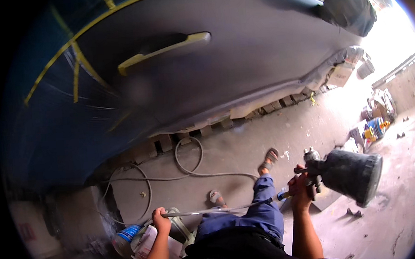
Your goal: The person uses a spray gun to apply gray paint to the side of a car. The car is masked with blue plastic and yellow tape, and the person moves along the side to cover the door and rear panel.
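Observation:
My right hand [299, 192] is closed round the handle of a spray gun [313, 170], held out to my right. A large dark paint cup [353, 175] sits on the gun and tilts to the right. The grey air hose [231, 208] runs from the gun's handle across my thighs to my left hand [161, 220], whose fingers are wrapped round it. Ahead of me is a grey car door panel [240, 46]; its handle [164, 51] is edged with yellow masking tape. Both hands are apart from the panel.
Masking film [54, 115] with yellow tape covers the car's left part. A dark bag-like cover [350, 9] hangs at the far right. The hose loops [190, 156] lie on the floor by my feet. Blue cans [377, 126] stand at right; a box [157, 244] is beside my left arm.

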Action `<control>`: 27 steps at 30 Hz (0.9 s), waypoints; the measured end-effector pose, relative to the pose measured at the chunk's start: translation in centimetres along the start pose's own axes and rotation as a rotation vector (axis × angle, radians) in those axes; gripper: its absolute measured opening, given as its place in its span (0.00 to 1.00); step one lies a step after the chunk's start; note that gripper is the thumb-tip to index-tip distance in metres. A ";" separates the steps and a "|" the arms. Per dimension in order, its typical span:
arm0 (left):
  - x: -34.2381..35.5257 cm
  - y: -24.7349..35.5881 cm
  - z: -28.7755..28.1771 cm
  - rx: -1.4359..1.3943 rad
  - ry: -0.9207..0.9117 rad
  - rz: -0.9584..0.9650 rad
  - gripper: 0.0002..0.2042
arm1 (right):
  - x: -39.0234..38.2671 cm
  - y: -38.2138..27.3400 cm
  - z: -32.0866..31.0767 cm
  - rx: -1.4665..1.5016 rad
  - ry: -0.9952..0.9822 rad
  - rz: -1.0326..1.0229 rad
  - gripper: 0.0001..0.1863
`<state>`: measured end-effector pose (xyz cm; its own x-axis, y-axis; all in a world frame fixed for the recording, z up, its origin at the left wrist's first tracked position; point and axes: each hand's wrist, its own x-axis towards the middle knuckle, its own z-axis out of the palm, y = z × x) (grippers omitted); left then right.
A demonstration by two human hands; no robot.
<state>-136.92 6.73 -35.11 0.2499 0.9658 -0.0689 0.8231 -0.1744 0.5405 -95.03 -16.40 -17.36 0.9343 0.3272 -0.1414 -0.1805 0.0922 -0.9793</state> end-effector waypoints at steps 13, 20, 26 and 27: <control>-5.9 8.6 10.4 0.233 -0.202 0.162 0.03 | 6.3 17.2 -4.5 -0.848 -0.469 -0.169 0.07; -2.7 6.8 17.7 0.423 -0.216 0.122 0.02 | 11.1 32.1 -10.3 -1.065 -0.614 -0.390 0.06; 0.0 2.1 18.2 0.380 -0.209 0.084 0.05 | 9.3 30.9 -3.4 -0.840 -0.542 -0.413 0.08; 0.5 1.7 17.9 0.370 -0.213 0.095 0.06 | 8.8 31.2 -3.1 -0.840 -0.556 -0.371 0.08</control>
<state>-126.24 3.42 -49.23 0.4012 0.8878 -0.2255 0.9088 -0.3550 0.2190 -91.49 -13.53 -49.60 0.5776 0.8138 0.0642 0.5533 -0.3325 -0.7637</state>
